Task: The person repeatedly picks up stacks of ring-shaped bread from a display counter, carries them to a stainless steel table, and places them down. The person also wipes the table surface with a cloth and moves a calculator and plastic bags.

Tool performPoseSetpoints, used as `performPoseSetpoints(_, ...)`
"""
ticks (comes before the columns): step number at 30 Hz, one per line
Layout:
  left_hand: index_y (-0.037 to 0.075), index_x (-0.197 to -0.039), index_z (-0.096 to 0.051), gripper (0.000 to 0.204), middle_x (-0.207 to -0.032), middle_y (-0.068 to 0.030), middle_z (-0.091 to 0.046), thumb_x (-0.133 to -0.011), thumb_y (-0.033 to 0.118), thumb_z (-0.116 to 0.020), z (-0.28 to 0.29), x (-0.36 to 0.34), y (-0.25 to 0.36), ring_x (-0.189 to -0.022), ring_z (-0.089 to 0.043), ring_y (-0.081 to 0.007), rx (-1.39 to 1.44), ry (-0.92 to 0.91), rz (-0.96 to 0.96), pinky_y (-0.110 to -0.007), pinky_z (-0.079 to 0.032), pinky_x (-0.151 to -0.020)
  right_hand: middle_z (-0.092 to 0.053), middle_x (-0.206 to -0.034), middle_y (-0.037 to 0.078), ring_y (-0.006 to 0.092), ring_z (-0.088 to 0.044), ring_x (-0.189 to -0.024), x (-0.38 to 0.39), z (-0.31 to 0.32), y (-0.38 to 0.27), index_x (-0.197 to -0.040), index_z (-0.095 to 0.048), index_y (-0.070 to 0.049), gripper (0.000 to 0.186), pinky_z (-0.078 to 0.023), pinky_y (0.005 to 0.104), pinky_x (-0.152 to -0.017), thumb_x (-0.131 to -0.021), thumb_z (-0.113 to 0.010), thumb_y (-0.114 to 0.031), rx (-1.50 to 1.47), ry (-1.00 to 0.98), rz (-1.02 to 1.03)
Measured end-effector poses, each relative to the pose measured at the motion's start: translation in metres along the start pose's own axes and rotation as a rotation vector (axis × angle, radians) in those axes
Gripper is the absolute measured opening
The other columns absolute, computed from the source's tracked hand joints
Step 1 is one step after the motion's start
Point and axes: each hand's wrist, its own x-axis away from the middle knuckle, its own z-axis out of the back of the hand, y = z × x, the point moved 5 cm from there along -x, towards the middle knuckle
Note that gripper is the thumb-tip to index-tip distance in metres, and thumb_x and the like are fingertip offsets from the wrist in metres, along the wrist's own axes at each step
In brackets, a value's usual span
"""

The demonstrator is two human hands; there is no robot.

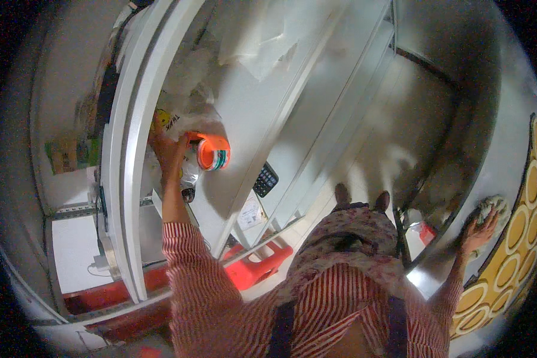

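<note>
My left hand (168, 146) reaches among the things on a light shelf at the left, its thumb apart from the fingers. Beside the thumb stands an orange round item (213, 154) with teal and white bands; its exact kind is unclear. A clear plastic bag (188, 101) with a yellow smiley print (163, 117) lies right at my fingertips. Far to the right, my right hand (480, 234) is spread over a crumpled pale cloth (494, 209) on a light surface, gripping it from above.
White shelf posts (143, 119) rise just left of my left arm. A black calculator (265, 180) and a paper sheet (252, 213) lie on a lower shelf. A red plastic stool-like item (259, 265) is below. A yellow ring-patterned mat (513, 244) lies by the cloth.
</note>
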Motion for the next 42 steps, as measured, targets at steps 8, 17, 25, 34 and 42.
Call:
performPoseSetpoints(8,0.020,-0.144,-0.033,0.101,-0.143,-0.0149,-0.040,-0.055,-0.001,-0.078,-0.081,-0.071,0.013,-0.132,-0.035,-0.0390,-0.185,-0.463,-0.365,-0.045,-0.036,-0.107,-0.043,-0.143,0.015,0.0348,-0.040,-0.131,0.003,0.003,-0.010,-0.141,-0.045,-0.020,0.052,-0.030,0.0475,-0.105,-0.093,-0.051,-0.040,-0.131,-0.051,-0.038)
performPoseSetpoints(17,0.010,-0.116,-0.060,0.041,-0.113,-0.0153,-0.063,-0.076,0.001,-0.060,-0.108,-0.082,-0.019,-0.107,-0.058,-0.0341,-0.252,-0.489,-0.073,-0.045,-0.045,-0.094,-0.045,-0.140,0.017,0.0372,-0.044,-0.127,0.004,-0.006,0.010,-0.139,-0.047,-0.015,0.052,-0.035,0.0482,-0.103,-0.094,-0.050,-0.040,-0.065,-0.025,0.038)
performPoseSetpoints(25,0.007,-0.110,-0.062,0.035,-0.111,-0.0169,-0.063,-0.075,0.001,-0.061,-0.025,-0.051,-0.076,-0.104,-0.059,-0.0361,-0.294,0.025,-0.166,-0.045,-0.046,-0.092,-0.042,-0.142,0.018,0.0360,-0.042,-0.128,-0.007,-0.015,0.010,-0.140,-0.045,-0.016,0.054,-0.034,0.0468,-0.104,-0.093,-0.052,-0.041,-0.016,-0.008,0.029)
performPoseSetpoints(34,0.003,-0.102,-0.063,0.031,-0.110,-0.0194,-0.063,-0.071,-0.001,-0.064,0.028,0.070,-0.065,-0.100,-0.059,-0.0410,-0.032,0.060,-0.091,-0.046,-0.046,-0.089,-0.033,-0.150,0.016,0.0333,-0.029,-0.138,-0.030,0.002,-0.008,-0.145,-0.036,-0.019,0.071,-0.022,0.0540,-0.109,-0.087,-0.056,-0.055,0.136,-0.154,0.031)
performPoseSetpoints(42,0.006,-0.087,-0.060,0.020,-0.103,-0.0131,-0.063,-0.068,0.004,-0.067,0.080,0.163,0.018,-0.097,-0.060,-0.0358,0.255,0.285,-0.323,-0.047,-0.049,-0.082,-0.032,-0.150,0.015,0.0304,-0.029,-0.139,-0.084,0.069,-0.268,-0.143,-0.035,-0.004,0.089,-0.022,0.0419,-0.115,-0.065,-0.077,0.000,-0.927,-0.245,0.391)
